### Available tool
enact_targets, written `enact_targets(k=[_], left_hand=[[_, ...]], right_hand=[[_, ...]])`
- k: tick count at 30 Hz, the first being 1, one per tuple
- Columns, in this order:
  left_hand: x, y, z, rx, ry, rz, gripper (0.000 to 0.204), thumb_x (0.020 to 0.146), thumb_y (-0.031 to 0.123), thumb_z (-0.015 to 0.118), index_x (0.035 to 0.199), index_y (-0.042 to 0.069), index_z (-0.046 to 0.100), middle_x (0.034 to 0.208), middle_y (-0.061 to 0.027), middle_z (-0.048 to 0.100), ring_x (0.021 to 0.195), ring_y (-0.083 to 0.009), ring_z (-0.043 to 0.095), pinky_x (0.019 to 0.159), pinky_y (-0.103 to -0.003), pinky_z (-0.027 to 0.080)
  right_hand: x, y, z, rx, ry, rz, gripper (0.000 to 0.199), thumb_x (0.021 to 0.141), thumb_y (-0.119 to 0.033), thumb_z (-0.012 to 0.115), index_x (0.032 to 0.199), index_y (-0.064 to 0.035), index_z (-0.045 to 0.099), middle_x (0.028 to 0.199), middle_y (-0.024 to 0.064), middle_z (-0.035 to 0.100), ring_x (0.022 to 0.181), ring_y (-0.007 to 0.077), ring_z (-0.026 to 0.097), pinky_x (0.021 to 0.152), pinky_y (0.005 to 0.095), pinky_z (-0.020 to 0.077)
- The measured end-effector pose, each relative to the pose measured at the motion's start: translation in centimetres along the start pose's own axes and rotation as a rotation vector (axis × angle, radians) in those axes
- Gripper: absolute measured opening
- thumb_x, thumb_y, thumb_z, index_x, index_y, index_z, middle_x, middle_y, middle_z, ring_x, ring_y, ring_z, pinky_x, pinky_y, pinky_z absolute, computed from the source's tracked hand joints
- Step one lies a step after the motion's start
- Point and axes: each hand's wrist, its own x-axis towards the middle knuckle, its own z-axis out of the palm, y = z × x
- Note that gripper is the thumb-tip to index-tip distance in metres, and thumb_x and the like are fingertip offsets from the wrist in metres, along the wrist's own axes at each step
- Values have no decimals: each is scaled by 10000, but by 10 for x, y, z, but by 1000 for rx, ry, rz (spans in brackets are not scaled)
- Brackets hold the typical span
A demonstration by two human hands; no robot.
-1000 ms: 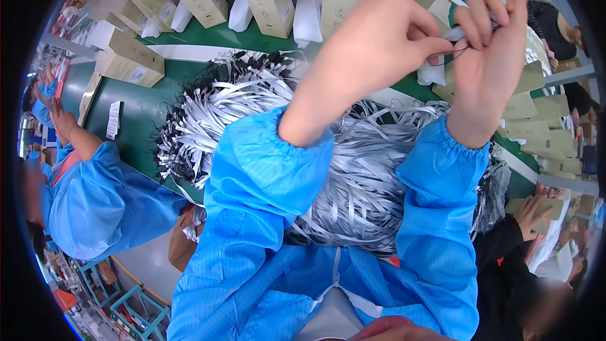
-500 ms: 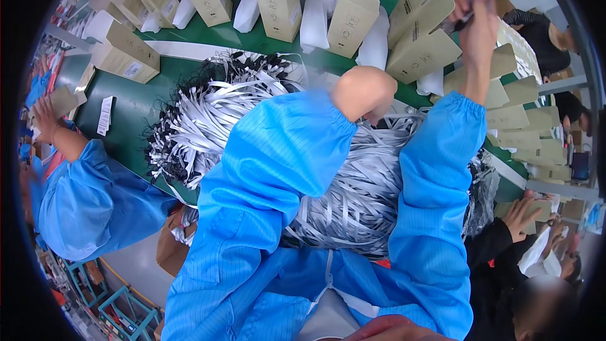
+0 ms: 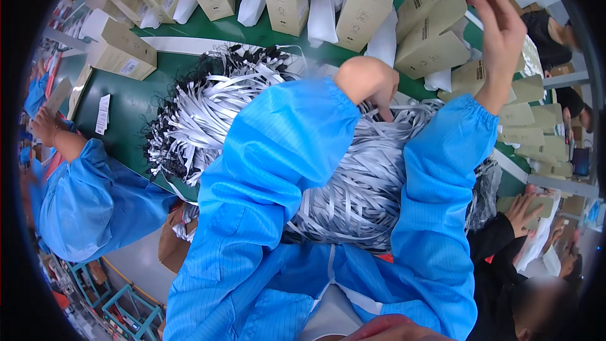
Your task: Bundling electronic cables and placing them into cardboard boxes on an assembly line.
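Observation:
A big heap of flat, silvery-white lanyards (image 3: 350, 199) with black cord ends lies in front of me on the green table. My left hand (image 3: 369, 83) is bent down over the heap's far side. Its fingers are closed among the lanyards and seem to pinch one, though the palm side is hidden. Up at the far right, my right hand (image 3: 502, 28) is raised beside an upright beige box (image 3: 432, 55) with open flaps. The fingers are apart and bent, the tips at the edge of a raised flap. I see nothing held in that hand.
Open beige boxes (image 3: 282, 0) and white-wrapped items (image 3: 327, 6) line the table's far side. More boxes (image 3: 533, 117) stand at right. Another beige box (image 3: 123, 50) and a paper slip (image 3: 103, 113) are at left. Co-workers' hands (image 3: 47, 126) are at both sides.
My right hand no longer shows the dark item it held at the box, and its fingers have spread. My left hand has reached lower into the lanyards. The boxes appear shifted slightly right.

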Motion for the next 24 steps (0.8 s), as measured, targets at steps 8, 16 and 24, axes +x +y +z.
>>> enact_targets(k=[8, 16, 24], left_hand=[[-10, 4, -6, -16, 170, 147, 380, 755, 348, 838, 958, 44, 737, 883, -103, 747, 815, -263, 716, 718, -404, 556], [-116, 7, -65, -88, 938, 761, 72, 917, 34, 668, 951, -21, 700, 866, -91, 719, 740, -162, 669, 634, -288, 514], [-179, 16, -74, -576, 2108, 859, 154, 1003, 115, 625, 1036, -32, 659, 987, -141, 711, 814, -189, 660, 675, -280, 534]], right_hand=[[2, -63, -13, 181, -77, -192, 145, 982, -47, 570, 959, 68, 655, 926, 119, 695, 895, 185, 657, 844, 298, 505], [-21, -78, 40, 525, -557, 179, 356, 1049, -195, 518, 1346, 0, 527, 901, 118, 702, 895, 181, 678, 807, 292, 531], [0, -84, 34, 811, -1081, 220, 406, 1081, -394, 495, 807, -97, 534, 661, -35, 533, 557, -10, 434, 468, 187, 282]])
